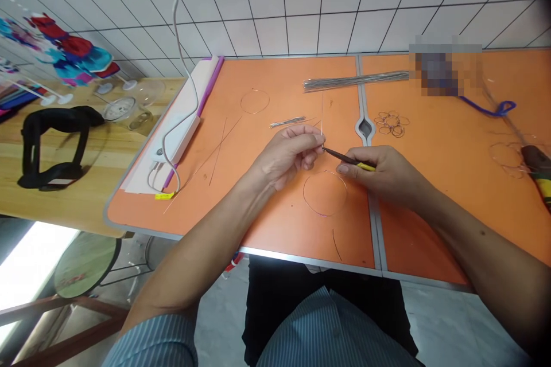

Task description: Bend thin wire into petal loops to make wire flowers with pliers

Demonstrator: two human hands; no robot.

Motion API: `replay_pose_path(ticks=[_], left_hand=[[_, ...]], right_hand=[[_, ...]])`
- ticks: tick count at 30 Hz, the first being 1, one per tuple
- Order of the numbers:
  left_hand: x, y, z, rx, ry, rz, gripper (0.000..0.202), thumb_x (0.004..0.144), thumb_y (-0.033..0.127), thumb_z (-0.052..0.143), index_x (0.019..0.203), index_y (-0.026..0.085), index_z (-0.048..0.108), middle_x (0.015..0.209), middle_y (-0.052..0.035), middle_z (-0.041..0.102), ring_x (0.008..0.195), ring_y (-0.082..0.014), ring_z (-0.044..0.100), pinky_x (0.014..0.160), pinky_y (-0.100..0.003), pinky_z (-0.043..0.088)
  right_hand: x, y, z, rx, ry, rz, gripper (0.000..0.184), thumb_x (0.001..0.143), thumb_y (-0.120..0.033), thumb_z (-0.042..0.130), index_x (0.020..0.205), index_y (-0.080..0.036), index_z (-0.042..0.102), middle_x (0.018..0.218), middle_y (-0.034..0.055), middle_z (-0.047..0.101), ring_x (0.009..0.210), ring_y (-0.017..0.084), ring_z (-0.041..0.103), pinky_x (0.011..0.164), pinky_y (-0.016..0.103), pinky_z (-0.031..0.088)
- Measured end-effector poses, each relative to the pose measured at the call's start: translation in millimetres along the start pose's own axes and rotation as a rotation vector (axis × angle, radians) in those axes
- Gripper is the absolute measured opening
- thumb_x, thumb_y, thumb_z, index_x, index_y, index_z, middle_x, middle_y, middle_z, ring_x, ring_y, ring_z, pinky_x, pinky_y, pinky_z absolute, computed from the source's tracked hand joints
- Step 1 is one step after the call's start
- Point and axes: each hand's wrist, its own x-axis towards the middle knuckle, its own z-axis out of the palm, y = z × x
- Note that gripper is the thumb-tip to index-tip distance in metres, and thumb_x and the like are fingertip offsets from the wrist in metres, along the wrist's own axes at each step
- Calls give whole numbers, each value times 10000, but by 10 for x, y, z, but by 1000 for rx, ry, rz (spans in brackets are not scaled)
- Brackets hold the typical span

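My left hand (293,152) pinches a thin piece of wire (322,112), which stands up above the fingertips. In my right hand (383,169) is a pair of pliers (350,160) with dark jaws and yellow on the handle. The jaw tips meet the wire just below my left fingertips; whether they grip it I cannot tell. Below the hands a wire ring (303,190) lies on the orange table (275,235), with a short dark bit of wire (336,245) nearer the front edge. Beyond my left hand rests a small bundle of short wires (287,122).
A long wire bundle (331,84) lies at the back, near a heap of small wire loops (390,124). Another tool (540,175) sits at the right edge. On the left are a white power strip (178,140) with its cable, and a black strap (32,152).
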Motion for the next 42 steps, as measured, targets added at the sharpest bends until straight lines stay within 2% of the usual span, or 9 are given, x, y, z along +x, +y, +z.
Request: replay_pose_path(ticks=[5,8,11,15,20,26,30,35,42], left_hand=[[8,-12,-9,1,3,60,140,828,236,824,858,175,701,773,0,682,524,-60,520,509,-215,407],[3,-29,-14,63,135,212,172,862,210,793,1011,204,707,851,6,696,548,-75,532,542,-239,441],[-27,-44,1,190,240,394,271,856,134,743,1102,236,693,1080,-14,736,637,-82,570,637,-258,515],[-68,-51,29,360,172,427,365,838,60,646,1150,241,702,1248,-41,757,793,-121,668,813,-306,579],[2,-99,-38,631,246,492,326,863,46,632,1112,229,738,1249,-54,772,827,-145,650,791,-315,524],[206,-269,-172,1016,166,525,218,961,116,663,1120,221,769,1256,-95,759,1009,-226,686,882,-382,529],[453,-289,-74,1236,101,532,197,993,126,653,1124,212,771,1264,-123,761,1136,-289,694,891,-418,525],[871,-263,170,1490,-6,551,188,1006,128,624,1072,221,773,1221,-148,754,1187,-348,662,865,-458,504],[1200,-264,238,1490,-130,456,158,938,97,648,908,225,736,1115,-133,737,1103,-319,665,869,-440,516]], right_hand=[[3,-24,-38,80,-50,28,493,956,-596,791,707,-230,575,704,-34,418,670,150,391,643,334,302],[-9,-22,-67,153,-63,62,537,945,-644,819,715,-225,574,698,-42,425,660,139,378,627,326,280],[-18,23,-78,261,-97,132,555,975,-690,797,754,-227,584,678,-48,436,625,132,356,599,324,253],[-2,108,-60,423,-139,174,552,964,-700,823,792,-232,585,661,-57,439,582,120,320,559,317,210],[30,160,-102,436,3,192,508,947,-646,873,813,-224,625,689,-46,466,590,115,342,562,309,221],[61,215,-315,477,276,149,384,952,-565,888,931,-221,721,733,-31,467,630,128,355,568,314,232],[98,288,-446,495,380,114,358,953,-526,888,922,-223,699,756,-23,498,638,128,371,574,314,265],[143,367,-497,559,405,138,335,926,-476,903,901,-216,694,740,-29,493,631,120,364,569,306,248],[160,400,-535,498,358,170,335,961,-502,851,924,-215,682,759,-4,560,620,124,402,551,295,282]])
